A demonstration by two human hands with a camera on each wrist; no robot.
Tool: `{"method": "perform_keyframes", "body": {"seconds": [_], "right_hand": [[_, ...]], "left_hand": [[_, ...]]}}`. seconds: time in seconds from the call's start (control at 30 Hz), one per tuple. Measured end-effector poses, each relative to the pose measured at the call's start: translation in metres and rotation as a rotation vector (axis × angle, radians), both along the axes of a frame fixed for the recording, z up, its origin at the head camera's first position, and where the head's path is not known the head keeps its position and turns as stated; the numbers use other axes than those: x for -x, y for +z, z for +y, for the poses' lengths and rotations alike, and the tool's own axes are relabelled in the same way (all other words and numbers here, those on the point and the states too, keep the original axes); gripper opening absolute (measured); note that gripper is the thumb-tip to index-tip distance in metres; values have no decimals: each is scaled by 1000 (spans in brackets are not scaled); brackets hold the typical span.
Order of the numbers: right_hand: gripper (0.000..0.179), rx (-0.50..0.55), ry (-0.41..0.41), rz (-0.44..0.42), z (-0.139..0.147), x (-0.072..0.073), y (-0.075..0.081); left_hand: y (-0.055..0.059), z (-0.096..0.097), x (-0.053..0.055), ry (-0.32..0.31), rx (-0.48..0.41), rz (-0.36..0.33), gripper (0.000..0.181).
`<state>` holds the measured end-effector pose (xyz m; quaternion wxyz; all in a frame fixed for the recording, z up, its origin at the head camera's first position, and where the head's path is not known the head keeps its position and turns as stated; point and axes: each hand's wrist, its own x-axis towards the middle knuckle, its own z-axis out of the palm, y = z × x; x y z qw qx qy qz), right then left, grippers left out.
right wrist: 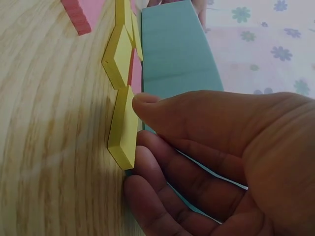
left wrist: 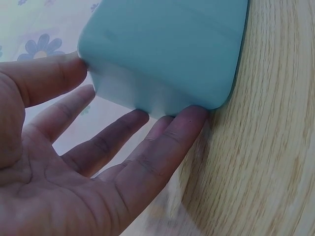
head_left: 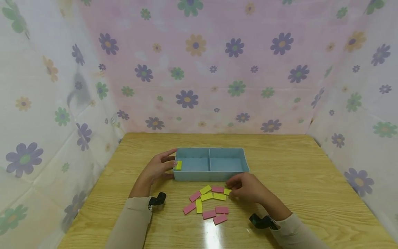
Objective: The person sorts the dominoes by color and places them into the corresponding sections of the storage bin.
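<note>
A light-blue two-compartment box (head_left: 211, 176) stands on the table. My left hand (head_left: 158, 167) is at its left end, fingers spread and lightly bent; in the left wrist view the fingertips (left wrist: 194, 115) rest against the end wall, the thumb by the rim. One yellow block (head_left: 178, 165) is in the left compartment, beside that hand. In front of the box, my right hand (head_left: 248, 188) has thumb and curled fingers about a small yellow block (right wrist: 123, 130), the thumb at one edge and fingertips at its end. Part of this block is hidden by the thumb.
Several pink blocks (head_left: 209, 215) and yellow blocks (head_left: 199, 206) lie loosely on the wooden table (head_left: 295, 173) in front of the box. Flower-patterned cloth (head_left: 214, 86) hangs behind and on both sides. The right compartment's divider (head_left: 209, 159) splits the box midway.
</note>
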<state>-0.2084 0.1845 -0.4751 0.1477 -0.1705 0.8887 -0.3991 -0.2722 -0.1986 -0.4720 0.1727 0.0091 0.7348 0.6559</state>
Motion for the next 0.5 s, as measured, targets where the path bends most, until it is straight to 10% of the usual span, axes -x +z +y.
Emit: {"method": "perform_keyframes", "body": {"seconds": [0.5], "right_hand": [[24,-34,-40,36,-1,-4,1]], "left_hand": [[4,3,-2,4,-4,-16,64]]}}
